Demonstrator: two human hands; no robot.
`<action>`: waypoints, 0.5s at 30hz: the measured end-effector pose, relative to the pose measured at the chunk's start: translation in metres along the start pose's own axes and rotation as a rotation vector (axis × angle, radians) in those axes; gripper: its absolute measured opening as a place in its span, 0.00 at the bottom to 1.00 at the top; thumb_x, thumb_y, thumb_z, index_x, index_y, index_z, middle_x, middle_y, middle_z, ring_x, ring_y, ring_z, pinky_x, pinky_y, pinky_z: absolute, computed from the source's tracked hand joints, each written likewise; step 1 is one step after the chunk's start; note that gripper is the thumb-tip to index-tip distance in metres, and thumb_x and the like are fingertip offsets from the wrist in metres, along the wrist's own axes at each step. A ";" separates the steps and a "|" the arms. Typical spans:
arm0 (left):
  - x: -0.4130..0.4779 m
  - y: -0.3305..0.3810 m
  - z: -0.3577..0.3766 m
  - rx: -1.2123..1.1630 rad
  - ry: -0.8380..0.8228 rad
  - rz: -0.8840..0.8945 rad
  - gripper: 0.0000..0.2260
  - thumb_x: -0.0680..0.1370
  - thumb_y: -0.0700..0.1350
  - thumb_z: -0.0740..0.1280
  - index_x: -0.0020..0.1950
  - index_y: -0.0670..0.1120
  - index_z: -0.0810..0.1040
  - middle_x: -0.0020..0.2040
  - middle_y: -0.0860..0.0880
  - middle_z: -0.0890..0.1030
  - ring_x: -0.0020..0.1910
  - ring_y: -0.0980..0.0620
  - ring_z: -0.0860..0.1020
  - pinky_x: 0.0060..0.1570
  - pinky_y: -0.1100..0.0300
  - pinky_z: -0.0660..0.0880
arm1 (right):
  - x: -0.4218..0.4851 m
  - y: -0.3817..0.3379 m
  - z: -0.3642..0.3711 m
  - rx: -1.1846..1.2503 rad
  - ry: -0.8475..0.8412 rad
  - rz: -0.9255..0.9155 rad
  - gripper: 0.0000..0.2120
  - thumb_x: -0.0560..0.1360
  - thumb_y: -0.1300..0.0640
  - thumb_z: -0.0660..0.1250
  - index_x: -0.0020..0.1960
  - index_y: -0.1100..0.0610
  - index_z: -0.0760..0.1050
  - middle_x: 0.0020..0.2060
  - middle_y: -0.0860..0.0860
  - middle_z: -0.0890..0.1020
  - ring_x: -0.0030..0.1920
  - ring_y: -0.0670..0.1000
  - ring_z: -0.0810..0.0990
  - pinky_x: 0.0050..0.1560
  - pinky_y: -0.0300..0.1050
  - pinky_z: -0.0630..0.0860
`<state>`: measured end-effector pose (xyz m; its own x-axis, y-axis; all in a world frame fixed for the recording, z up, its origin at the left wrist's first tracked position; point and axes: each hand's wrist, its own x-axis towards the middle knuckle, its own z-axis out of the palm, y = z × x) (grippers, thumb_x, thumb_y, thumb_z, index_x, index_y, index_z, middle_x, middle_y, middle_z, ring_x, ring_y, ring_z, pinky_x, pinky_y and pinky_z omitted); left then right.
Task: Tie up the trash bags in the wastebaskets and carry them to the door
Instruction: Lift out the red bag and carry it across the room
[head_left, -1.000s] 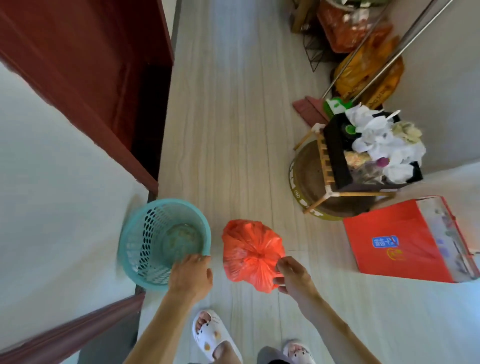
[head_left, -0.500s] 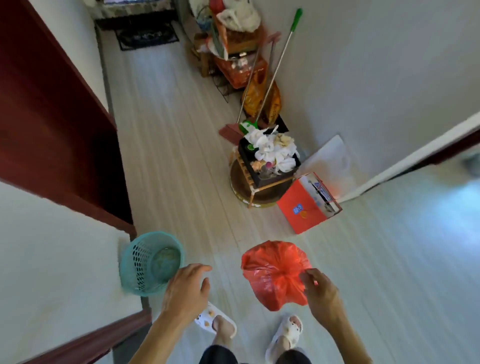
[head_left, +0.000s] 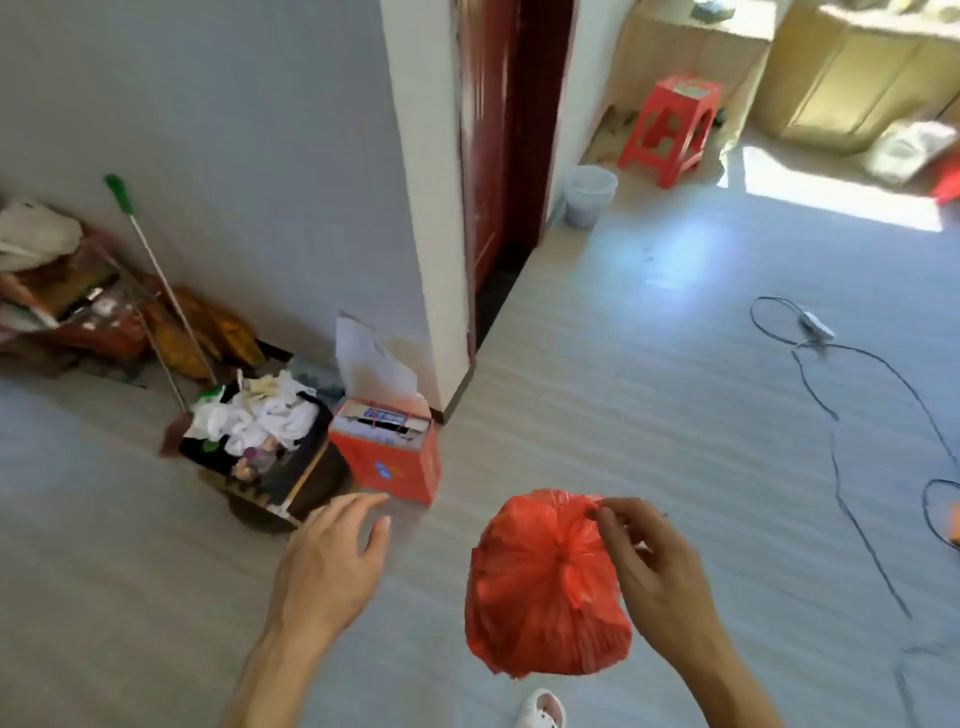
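Carrying step, we judge: our right hand (head_left: 654, 577) pinches the top of the tied red plastic trash bag (head_left: 540, 597), which hangs above the pale floor (head_left: 649, 415); our left hand (head_left: 327, 561) is spread, empty. Next we must walk it doorward, likely past the pale round wastebasket (head_left: 589, 195)

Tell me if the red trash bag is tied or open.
Tied: the bag gathers into a knot; the right hand pinches its loose end.
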<state>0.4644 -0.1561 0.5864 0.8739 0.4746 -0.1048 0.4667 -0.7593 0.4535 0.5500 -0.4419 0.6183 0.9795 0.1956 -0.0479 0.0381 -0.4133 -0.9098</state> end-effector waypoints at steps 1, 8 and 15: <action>0.014 0.025 0.007 0.000 -0.011 0.042 0.14 0.76 0.54 0.63 0.59 0.53 0.81 0.58 0.54 0.81 0.56 0.50 0.78 0.56 0.53 0.75 | 0.012 0.006 -0.016 0.025 0.031 0.019 0.08 0.78 0.58 0.67 0.42 0.49 0.81 0.37 0.46 0.82 0.38 0.47 0.78 0.38 0.34 0.72; 0.096 0.191 0.051 0.016 -0.145 0.277 0.13 0.80 0.51 0.62 0.64 0.53 0.78 0.62 0.52 0.79 0.62 0.51 0.76 0.61 0.54 0.71 | 0.077 0.040 -0.120 0.090 0.256 0.127 0.06 0.77 0.56 0.69 0.41 0.48 0.80 0.37 0.45 0.81 0.36 0.48 0.78 0.37 0.36 0.74; 0.208 0.310 0.097 0.016 -0.216 0.503 0.12 0.80 0.51 0.63 0.62 0.55 0.78 0.61 0.53 0.80 0.61 0.51 0.76 0.61 0.54 0.70 | 0.152 0.062 -0.201 0.102 0.526 0.243 0.06 0.77 0.54 0.68 0.42 0.47 0.80 0.37 0.44 0.82 0.37 0.49 0.78 0.40 0.43 0.75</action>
<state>0.8039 -0.3366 0.6192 0.9970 -0.0498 -0.0584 -0.0157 -0.8766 0.4810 0.7406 -0.6162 0.6379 0.9254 -0.3720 -0.0727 -0.1934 -0.2985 -0.9346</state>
